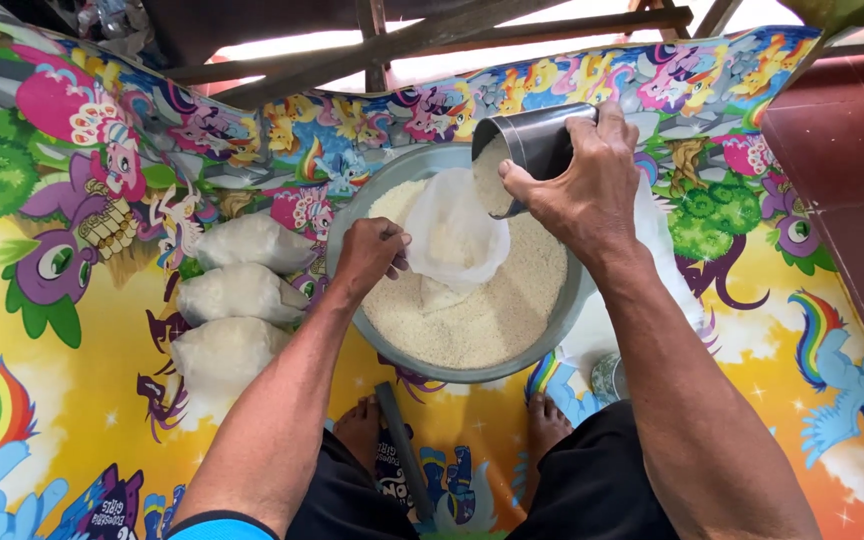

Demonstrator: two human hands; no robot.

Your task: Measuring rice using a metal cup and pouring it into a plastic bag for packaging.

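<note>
A wide grey metal basin (350,222) full of white rice sits on a colourful cartoon mat. My left hand (370,255) grips the rim of a clear plastic bag (457,235), holding it open over the rice. My right hand (584,185) holds a dark metal cup (537,140) filled with rice, tilted toward the bag's mouth. Some rice lies in the bag's bottom.
Three filled, closed plastic bags of rice (237,295) lie in a row left of the basin. A pile of empty clear bags (657,240) lies right of the basin. My bare feet (362,430) rest on the mat near a dark stick (402,445). Red tiled floor (852,150) borders the mat at right.
</note>
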